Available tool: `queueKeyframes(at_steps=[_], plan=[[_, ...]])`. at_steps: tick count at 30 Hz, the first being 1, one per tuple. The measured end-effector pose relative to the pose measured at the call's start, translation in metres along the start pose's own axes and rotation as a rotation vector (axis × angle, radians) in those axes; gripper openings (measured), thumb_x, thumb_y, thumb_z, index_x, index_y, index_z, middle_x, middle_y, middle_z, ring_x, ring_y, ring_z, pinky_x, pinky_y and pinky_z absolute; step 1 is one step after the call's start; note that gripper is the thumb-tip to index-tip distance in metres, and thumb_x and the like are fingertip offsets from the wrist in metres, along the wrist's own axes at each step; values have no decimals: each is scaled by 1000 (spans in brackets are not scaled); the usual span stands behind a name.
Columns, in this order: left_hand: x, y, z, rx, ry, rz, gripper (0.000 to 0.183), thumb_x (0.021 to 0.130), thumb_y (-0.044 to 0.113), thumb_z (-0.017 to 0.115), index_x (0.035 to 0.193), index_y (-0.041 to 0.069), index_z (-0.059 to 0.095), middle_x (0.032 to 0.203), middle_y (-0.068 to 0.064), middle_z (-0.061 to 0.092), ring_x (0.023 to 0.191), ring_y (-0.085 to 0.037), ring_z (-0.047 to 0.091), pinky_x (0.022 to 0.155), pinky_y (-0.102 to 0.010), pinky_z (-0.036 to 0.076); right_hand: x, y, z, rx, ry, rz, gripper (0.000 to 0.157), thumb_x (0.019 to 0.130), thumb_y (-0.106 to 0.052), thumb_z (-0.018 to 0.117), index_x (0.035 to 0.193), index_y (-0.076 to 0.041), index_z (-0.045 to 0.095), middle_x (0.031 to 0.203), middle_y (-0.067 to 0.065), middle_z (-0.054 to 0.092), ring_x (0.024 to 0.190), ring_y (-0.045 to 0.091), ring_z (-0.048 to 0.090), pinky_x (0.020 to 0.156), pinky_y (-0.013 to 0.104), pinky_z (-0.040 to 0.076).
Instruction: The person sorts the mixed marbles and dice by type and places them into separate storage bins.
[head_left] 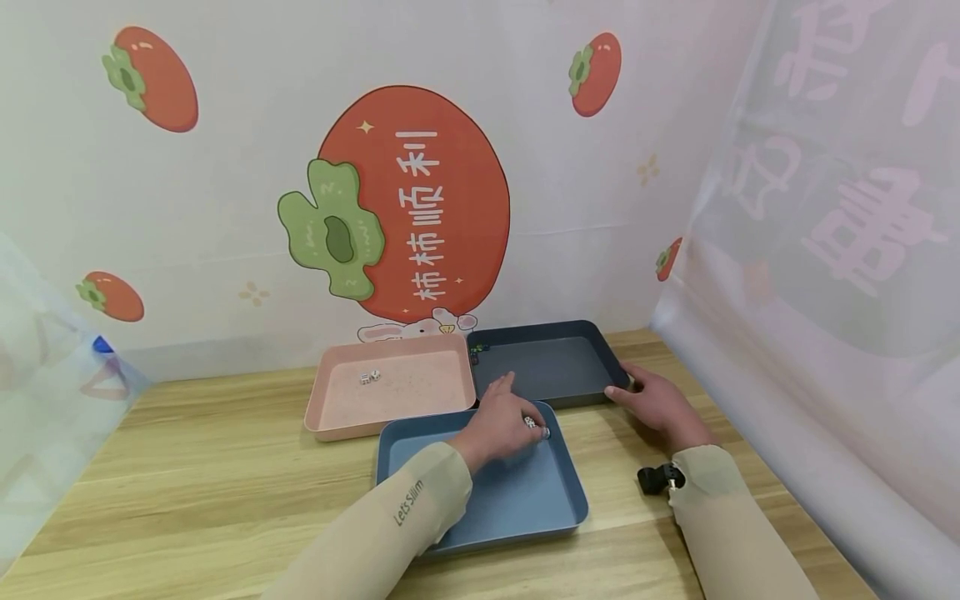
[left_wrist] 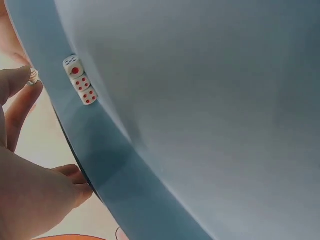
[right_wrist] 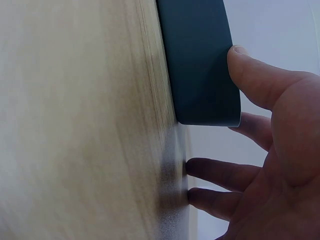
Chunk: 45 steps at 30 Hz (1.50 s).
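Observation:
My left hand reaches over the far right corner of the blue tray. In the left wrist view its thumb and a finger pinch a small pale die just beyond the tray's rim. Three white dice with mostly red pips stand in a row against the tray's inner wall; the hand partly hides white dice there in the head view. My right hand grips the near right corner of the dark grey tray, its thumb on the rim and a finger round the corner.
A pink tray with a few white dice stands at the back left. Small green and dark dice lie along the dark tray's left wall. All three trays sit close together on the wooden table, before a printed backdrop.

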<state>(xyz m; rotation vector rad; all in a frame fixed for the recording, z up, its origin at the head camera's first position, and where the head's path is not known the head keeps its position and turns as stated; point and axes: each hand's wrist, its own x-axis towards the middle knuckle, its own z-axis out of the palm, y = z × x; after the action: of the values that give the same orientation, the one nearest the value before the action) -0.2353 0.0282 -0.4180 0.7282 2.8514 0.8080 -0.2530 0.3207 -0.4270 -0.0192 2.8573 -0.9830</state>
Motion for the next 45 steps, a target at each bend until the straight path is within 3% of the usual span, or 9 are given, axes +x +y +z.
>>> queueKeyframes(at_steps=[5, 12, 17, 20, 25, 30, 34, 41, 45], plan=[[1, 0, -9, -82, 38, -42, 9, 89, 30, 73, 91, 27, 81, 161, -12, 25, 147, -33, 18, 110, -58, 27, 0, 0, 0, -2, 6, -8, 89, 95, -60, 56, 157, -4, 25, 151, 32, 34, 136, 52, 33, 105, 65, 30], [4, -8, -30, -162, 102, -92, 13, 90, 31, 72, 97, 25, 81, 162, -11, 24, 147, -36, 17, 109, -63, 26, 0, 2, 1, 3, 3, -6, 91, 94, -61, 56, 157, -4, 25, 151, 32, 34, 136, 51, 33, 105, 65, 30], [8, -18, -49, -186, 147, -132, 14, 90, 30, 73, 100, 23, 80, 162, -11, 22, 147, -37, 15, 109, -60, 29, 0, 2, 1, 1, 8, -7, 88, 95, -59, 57, 157, -5, 26, 150, 32, 35, 135, 51, 33, 105, 65, 30], [10, -25, -59, -223, 168, -167, 14, 91, 28, 73, 101, 21, 79, 163, -11, 20, 146, -36, 18, 104, -54, 39, 0, 1, 1, -5, 10, -11, 88, 95, -58, 57, 157, -4, 26, 150, 33, 35, 135, 51, 34, 105, 64, 30], [14, -38, -71, -189, 198, -182, 17, 93, 28, 70, 104, 17, 78, 152, -11, 40, 147, -30, 18, 106, -50, 39, 0, 0, 1, -10, 7, -10, 88, 95, -59, 56, 157, -4, 26, 150, 32, 35, 135, 52, 34, 105, 64, 30], [16, -45, -74, -103, 203, -182, 20, 95, 27, 68, 106, 15, 78, 130, -8, 57, 148, -29, 15, 115, -53, 21, 0, 0, 0, -15, 3, -5, 90, 94, -62, 55, 157, -4, 25, 151, 32, 34, 135, 51, 33, 105, 64, 30], [16, -47, -73, -89, 201, -190, 20, 95, 26, 67, 107, 14, 78, 136, -9, 55, 148, -29, 15, 116, -52, 14, -1, -1, 0, -18, 3, -5, 89, 95, -60, 56, 157, -4, 25, 150, 33, 34, 135, 52, 33, 105, 64, 30], [18, -51, -68, -93, 209, -205, 18, 94, 25, 69, 107, 15, 78, 143, -12, 48, 147, -31, 15, 115, -55, 15, -1, -2, 1, -15, 5, -20, 89, 95, -59, 56, 157, -4, 25, 150, 32, 35, 135, 51, 34, 105, 64, 30], [20, -52, -65, -40, 227, -197, 23, 93, 25, 71, 111, 13, 76, 132, -10, 52, 139, -30, 28, 114, -50, 22, -1, -1, 0, -15, 6, -19, 89, 95, -60, 56, 157, -4, 25, 150, 32, 34, 135, 51, 34, 105, 64, 30]])
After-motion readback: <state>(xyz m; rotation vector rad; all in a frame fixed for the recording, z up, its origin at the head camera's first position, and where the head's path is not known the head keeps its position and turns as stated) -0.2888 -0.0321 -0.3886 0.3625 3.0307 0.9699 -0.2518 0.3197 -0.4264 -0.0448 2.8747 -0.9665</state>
